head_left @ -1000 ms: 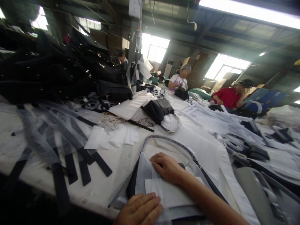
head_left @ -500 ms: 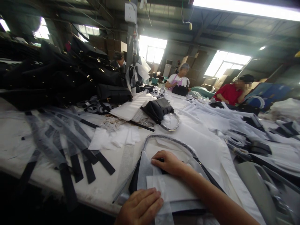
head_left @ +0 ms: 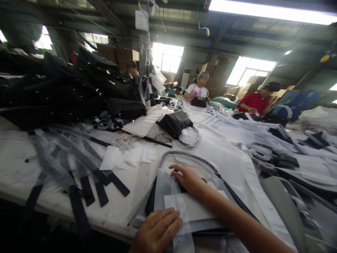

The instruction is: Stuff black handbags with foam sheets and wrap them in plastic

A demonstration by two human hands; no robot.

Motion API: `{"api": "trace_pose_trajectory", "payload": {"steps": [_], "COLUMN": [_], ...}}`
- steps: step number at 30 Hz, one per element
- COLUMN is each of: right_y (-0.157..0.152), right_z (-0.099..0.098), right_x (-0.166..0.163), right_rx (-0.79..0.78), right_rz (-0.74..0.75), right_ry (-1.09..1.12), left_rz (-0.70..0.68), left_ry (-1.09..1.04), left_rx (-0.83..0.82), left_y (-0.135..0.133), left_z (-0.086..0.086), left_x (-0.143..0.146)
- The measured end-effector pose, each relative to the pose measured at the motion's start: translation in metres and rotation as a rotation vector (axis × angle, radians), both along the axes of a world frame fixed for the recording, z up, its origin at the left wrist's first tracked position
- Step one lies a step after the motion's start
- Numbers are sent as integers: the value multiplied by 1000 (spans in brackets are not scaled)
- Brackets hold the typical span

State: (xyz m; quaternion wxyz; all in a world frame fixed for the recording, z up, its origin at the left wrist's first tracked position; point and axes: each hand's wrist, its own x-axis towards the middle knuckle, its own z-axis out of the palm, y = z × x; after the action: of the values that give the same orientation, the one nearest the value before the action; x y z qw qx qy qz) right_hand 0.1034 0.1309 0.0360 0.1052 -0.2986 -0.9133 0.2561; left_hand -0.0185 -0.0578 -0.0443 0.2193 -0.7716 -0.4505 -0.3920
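Observation:
A black handbag (head_left: 150, 203) lies flat in front of me, its wrapped handle (head_left: 193, 155) arching away from me. White tissue paper (head_left: 162, 186) covers much of the bag, and a strip of clear plastic film (head_left: 182, 225) runs down over it. My left hand (head_left: 159, 228) rests flat, fingers stretched out on the paper and film at the near side. Higher up, my right hand (head_left: 188, 179) reaches across from the right, over the paper's upper part near the bag's opening. Its fingers are slightly bent and apart, holding nothing visible.
Wrapped black straps (head_left: 85, 186) and small white sheets (head_left: 126, 154) lie to the left. Beyond the bag sits another black handbag (head_left: 176, 123). Black bags (head_left: 65, 88) are heaped at the far left. A grey chair (head_left: 284, 207) stands at right; several people work farther back.
My right hand's fingers have lifted and spread a little at the top of the paper. My left hand has barely moved. The view has shifted slightly.

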Motion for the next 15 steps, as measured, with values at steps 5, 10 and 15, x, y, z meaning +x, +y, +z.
{"api": "trace_pose_trajectory", "payload": {"steps": [5, 10, 15], "right_y": [-34, -47, -72], "right_z": [11, 3, 9], "right_x": [51, 79, 86], "right_rx": [98, 231, 415], "right_rz": [37, 86, 62], "right_ry": [29, -39, 298], "left_rz": [12, 6, -1], "left_ry": [-27, -95, -100], "left_rx": [-3, -46, -72], "left_y": [-3, -8, -9], "left_z": [2, 10, 15], "left_x": [1, 6, 7]}}
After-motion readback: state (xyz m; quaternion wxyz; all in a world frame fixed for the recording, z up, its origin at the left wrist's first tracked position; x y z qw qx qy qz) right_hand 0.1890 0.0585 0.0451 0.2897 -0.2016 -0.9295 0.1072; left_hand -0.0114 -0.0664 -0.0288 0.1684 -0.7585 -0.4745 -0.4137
